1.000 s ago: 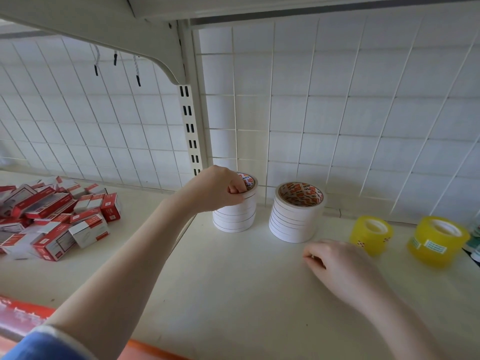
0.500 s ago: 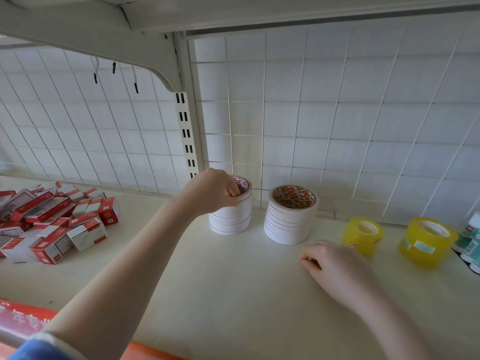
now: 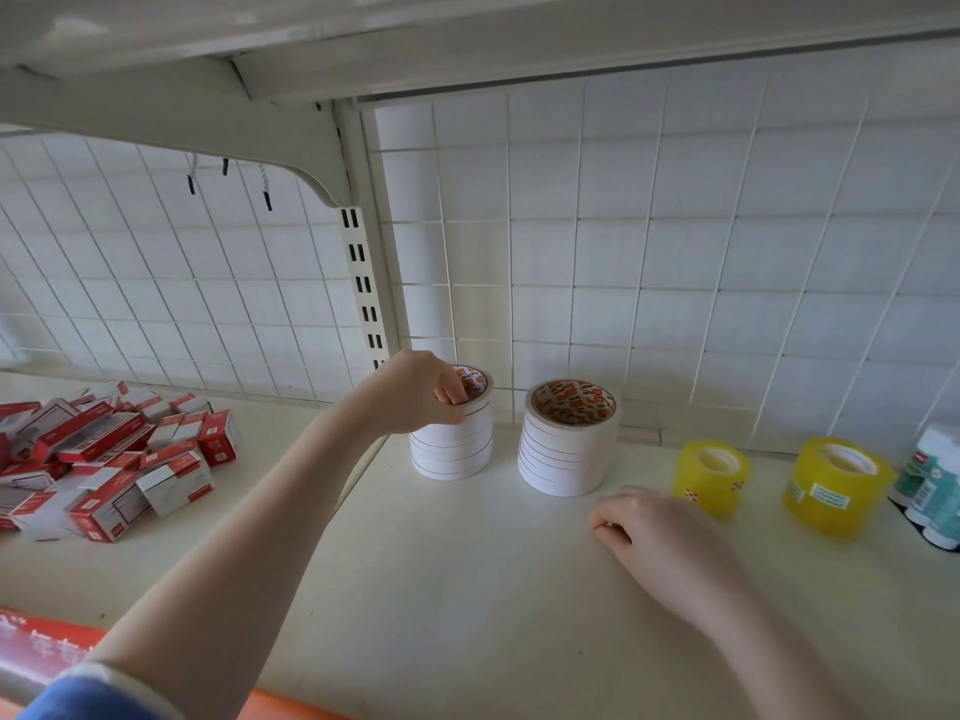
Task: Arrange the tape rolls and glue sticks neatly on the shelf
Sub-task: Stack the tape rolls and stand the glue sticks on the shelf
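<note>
Left hand still grips the white tape stack, seemingly unmoved.

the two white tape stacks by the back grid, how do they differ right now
The left tape stack has the left hand gripping its top, fingers hooked into the core; the right tape stack stands untouched, with the right hand resting on the shelf in front of it. The left one's opening is mostly covered; the right one's orange-printed core is fully visible. Both are upright stacks of thin white rolls.
</note>
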Tool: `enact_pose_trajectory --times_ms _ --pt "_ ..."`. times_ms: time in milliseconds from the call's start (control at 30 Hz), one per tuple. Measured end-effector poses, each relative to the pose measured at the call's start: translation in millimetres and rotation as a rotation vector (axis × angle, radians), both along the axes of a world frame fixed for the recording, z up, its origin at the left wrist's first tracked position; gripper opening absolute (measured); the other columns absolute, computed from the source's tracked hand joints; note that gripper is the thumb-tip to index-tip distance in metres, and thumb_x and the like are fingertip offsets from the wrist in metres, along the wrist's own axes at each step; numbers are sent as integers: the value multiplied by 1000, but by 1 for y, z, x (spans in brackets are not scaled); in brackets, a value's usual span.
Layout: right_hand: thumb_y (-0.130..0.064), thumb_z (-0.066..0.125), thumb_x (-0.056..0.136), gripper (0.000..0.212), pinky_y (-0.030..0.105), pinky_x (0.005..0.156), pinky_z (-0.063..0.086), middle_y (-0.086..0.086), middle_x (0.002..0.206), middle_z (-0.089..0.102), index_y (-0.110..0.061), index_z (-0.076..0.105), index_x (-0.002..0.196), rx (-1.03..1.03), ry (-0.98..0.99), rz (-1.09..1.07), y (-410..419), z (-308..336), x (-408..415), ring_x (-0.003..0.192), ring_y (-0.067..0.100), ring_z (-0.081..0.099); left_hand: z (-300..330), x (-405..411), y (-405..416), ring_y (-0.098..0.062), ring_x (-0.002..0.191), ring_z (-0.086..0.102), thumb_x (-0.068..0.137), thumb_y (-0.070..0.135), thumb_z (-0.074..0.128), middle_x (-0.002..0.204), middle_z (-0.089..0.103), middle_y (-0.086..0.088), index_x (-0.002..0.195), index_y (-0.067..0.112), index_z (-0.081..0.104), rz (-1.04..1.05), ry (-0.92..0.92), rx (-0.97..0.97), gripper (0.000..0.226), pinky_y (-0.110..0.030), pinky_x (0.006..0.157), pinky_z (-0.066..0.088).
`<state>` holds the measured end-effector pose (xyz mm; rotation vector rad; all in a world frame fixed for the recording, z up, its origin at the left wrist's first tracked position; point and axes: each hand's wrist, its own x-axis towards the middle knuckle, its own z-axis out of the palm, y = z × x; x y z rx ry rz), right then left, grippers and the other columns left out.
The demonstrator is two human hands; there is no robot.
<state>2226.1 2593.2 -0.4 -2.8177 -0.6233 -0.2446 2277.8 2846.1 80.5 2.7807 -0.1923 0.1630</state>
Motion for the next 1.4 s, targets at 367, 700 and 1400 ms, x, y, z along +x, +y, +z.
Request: enact_pose_trajectory --times_ms 367,700,1400 --pt "-26 42 92 18 28 69 47 -5 95 63 -26 60 94 -106 38 -164 -33 19 -1 88 21 60 -17 -50 -7 -21 102 54 86 25 63 108 62 1 118 20 62 166 -295 98 33 -32 77 44" --pt "-13 74 73 9 33 55 44 8 77 66 -15 69 80 141 -239 -327 -69 -7 -51 71 34 62 -74 -137 -58 -19 111 50 88 30 59 120 58 5 125 22 56 287 -361 -53 38 -31 87 40" --pt "-19 72 78 25 41 71 51 9 89 67 -9 68 101 95 -467 -1064 -297 -28 -245 82 30 62 -74 -179 -344 -31 106 54 80 22 70 114 62 -6 115 15 64 -377 -303 -191 37 -40 83 45"
